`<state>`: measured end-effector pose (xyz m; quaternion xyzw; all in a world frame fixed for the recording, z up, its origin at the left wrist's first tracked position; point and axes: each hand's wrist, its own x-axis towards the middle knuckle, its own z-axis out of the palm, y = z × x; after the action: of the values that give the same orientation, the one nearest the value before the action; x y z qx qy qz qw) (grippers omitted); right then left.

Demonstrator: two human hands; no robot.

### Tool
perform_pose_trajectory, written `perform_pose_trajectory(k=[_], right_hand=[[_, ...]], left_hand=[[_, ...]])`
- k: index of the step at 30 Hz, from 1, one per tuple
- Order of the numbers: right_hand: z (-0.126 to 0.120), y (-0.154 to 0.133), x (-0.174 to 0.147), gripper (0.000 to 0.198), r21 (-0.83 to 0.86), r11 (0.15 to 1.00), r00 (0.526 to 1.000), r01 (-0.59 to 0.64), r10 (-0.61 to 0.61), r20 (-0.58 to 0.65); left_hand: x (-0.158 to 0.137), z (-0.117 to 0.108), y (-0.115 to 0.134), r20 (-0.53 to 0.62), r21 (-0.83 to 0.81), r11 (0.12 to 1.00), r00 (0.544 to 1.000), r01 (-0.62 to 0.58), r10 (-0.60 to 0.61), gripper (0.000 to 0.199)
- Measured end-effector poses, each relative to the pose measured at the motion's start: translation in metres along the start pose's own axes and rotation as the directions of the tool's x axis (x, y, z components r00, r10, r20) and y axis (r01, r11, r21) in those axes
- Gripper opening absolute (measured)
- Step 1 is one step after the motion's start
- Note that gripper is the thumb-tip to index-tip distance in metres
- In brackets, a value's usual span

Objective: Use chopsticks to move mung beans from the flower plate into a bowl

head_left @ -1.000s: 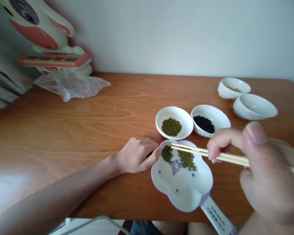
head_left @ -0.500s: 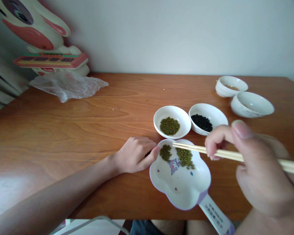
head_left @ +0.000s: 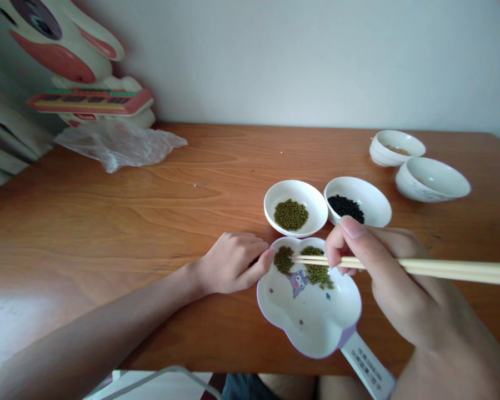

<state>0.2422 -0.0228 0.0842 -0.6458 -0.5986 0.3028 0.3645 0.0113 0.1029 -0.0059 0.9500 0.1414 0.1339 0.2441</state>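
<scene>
My right hand (head_left: 394,272) is closed around a pair of pale wooden chopsticks (head_left: 450,269). Their tips sit close together at the small left heap of mung beans (head_left: 283,260). That heap and a second heap of mung beans (head_left: 316,272) lie in a white, purple-rimmed, flower-shaped dish with a handle (head_left: 312,330). My left hand (head_left: 235,264) rests on the table with its thumb on the dish's left rim and its other fingers curled. Behind the dish stands a white bowl (head_left: 275,194) of mung beans, and beside it another white bowl (head_left: 375,203) of black beans, partly behind my right hand.
At the back right are a white bowl (head_left: 377,153) with some yellowish grains and a second white bowl (head_left: 425,191). A crumpled clear plastic bag (head_left: 120,147) lies back left before a toy keyboard with an animal figure (head_left: 95,103). Stray grains dot the wooden table (head_left: 216,200).
My right hand has moved left and the chopsticks have swung flatter, their tips lowering from the dish's far rim to the left bean heap. My left hand has stayed at the rim.
</scene>
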Motion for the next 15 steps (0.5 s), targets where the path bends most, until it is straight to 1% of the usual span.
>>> perform_pose_trajectory(k=[5,10,15], right_hand=[[0.0012,0.001,0.0006,0.054,-0.009,1.0,1.0,-0.016,0.016,0.006],[0.001,-0.0016,-0.0003,0.055,0.006,0.999,0.998,-0.033,0.033,0.059],[0.0,-0.0013,0.0004,0.054,0.012,0.999,0.998,-0.04,0.04,0.042]], left_hand=[[0.0002,-0.0014,0.001,-0.004,0.0,1.0,1.0,-0.001,0.001,0.042],[0.0013,-0.003,0.0023,-0.005,-0.01,1.0,1.0,-0.006,0.006,0.042],[0.0009,-0.0027,0.0022,-0.008,-0.003,1.0,1.0,-0.007,0.007,0.043]])
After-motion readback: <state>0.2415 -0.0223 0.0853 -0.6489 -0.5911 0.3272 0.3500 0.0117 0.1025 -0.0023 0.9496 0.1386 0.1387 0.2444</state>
